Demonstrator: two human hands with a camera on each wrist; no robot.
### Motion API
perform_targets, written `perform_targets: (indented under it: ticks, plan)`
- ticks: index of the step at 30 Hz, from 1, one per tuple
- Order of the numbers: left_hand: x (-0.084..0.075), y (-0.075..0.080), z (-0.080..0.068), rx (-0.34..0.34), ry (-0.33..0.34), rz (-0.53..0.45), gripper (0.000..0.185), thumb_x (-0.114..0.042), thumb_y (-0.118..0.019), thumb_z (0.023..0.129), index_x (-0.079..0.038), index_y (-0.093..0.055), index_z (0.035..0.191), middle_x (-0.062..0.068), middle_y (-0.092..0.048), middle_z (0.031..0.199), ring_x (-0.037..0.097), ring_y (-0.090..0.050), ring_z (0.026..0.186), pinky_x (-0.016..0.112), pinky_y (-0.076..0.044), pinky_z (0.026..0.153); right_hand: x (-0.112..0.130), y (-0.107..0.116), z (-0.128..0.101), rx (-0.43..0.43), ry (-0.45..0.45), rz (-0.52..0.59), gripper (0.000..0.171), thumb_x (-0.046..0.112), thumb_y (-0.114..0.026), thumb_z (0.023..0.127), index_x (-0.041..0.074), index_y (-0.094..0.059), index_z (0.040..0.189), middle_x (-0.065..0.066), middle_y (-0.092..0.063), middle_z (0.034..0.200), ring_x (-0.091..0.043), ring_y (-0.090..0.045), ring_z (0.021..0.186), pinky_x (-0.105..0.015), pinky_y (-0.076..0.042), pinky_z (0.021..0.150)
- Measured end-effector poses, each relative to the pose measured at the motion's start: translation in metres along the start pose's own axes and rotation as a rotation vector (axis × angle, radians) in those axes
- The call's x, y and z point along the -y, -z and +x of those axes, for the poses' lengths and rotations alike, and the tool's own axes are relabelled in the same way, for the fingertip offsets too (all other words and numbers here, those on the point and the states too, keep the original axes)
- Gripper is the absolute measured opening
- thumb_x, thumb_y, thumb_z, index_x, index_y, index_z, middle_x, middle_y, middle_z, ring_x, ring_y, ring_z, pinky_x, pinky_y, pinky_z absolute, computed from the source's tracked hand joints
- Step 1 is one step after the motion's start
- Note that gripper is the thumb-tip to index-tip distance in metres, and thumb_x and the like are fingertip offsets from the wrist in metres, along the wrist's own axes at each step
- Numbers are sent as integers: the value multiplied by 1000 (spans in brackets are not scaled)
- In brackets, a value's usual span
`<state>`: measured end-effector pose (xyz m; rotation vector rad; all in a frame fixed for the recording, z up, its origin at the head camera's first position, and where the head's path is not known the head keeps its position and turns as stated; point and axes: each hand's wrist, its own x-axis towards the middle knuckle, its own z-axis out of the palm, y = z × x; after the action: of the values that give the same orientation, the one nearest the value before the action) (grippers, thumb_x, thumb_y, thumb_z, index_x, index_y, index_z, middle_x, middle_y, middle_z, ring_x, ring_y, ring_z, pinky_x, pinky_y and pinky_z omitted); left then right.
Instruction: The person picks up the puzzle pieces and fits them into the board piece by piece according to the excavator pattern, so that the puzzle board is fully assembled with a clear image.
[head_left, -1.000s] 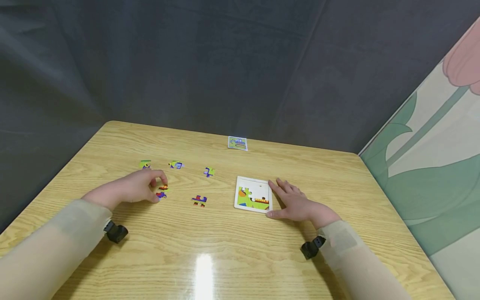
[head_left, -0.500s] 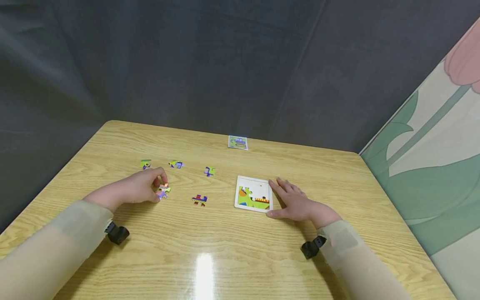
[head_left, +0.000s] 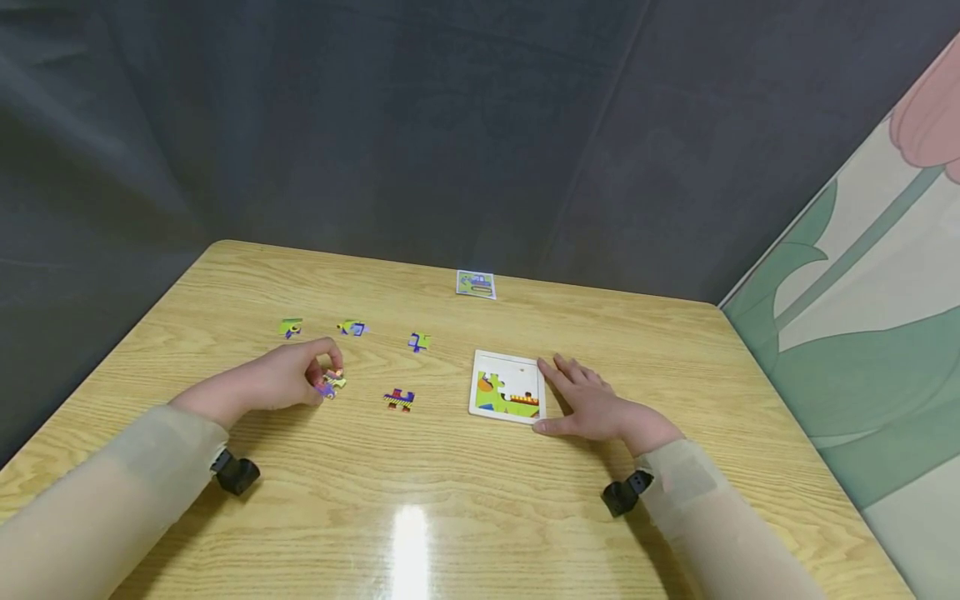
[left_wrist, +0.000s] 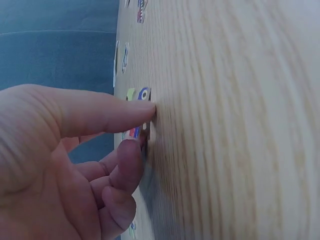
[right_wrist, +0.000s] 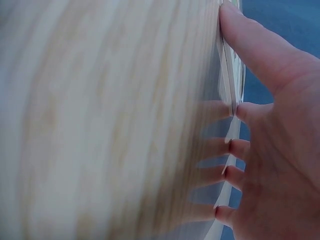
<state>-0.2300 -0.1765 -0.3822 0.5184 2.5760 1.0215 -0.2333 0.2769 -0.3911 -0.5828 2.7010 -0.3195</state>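
At the left of the head view, my left hand pinches a jigsaw piece printed in purple, yellow and red. The left wrist view has this piece between thumb and fingers, low over the wood, partly covered by the thumb. My right hand lies with fingers spread at the right edge of a white-framed puzzle tray, thumb at its near right corner. Green pieces and a red-yellow strip fill the tray's lower part; its upper part shows white. In the right wrist view, straight fingertips touch the tabletop beside the tray.
Loose jigsaw pieces lie around the left hand: a red-and-blue striped one, a blue-green one, a yellow-blue one and a green one. A small picture card lies at the table's far edge, before a dark curtain.
The left hand has shifted slightly right, taking the pinched jigsaw piece with it; the piece has tilted and catches more light. My right hand and the tray stay where they were.
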Motion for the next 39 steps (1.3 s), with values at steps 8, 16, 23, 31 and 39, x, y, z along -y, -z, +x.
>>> perform_targets:
  ticks: [8,16,23,31,39]
  plan:
    - [-2,-1,2,-58,-33,46,29,13,-59,82,-7,-61,103,5,-48,74,18,-43,63,31,-36,57,0,0,0,1,5,6,104,66,-63,85,17,-10,160,-17,-2,163,-48,-4,144,-68,-11,108]
    - [-2,-5,3,-18,-47,33,18,3,-67,85,-6,-65,100,4,-50,80,19,-45,72,33,-38,63,-1,0,1,7,4,10,104,66,-63,85,18,-9,160,-17,-1,163,-47,-4,144,-68,-10,108]
    - [-9,-14,3,45,-62,63,30,-17,-86,77,-12,-65,99,7,-50,91,24,-46,85,38,-39,74,-2,0,2,7,-1,2,104,66,-63,85,18,-9,160,-17,-2,163,-48,-4,144,-69,-10,108]
    - [-18,-19,1,57,-81,76,21,-4,-80,80,-9,-60,83,6,-51,87,21,-47,82,37,-41,74,-1,0,1,9,-1,1,104,67,-62,85,18,-9,160,-17,-2,163,-47,-3,145,-68,-11,108]
    - [-24,-21,0,53,-37,67,29,0,-78,82,-5,-56,100,6,-52,85,20,-48,79,37,-41,71,2,2,0,2,12,16,103,63,-63,86,14,-10,159,-20,-3,162,-50,-4,144,-69,-10,107]
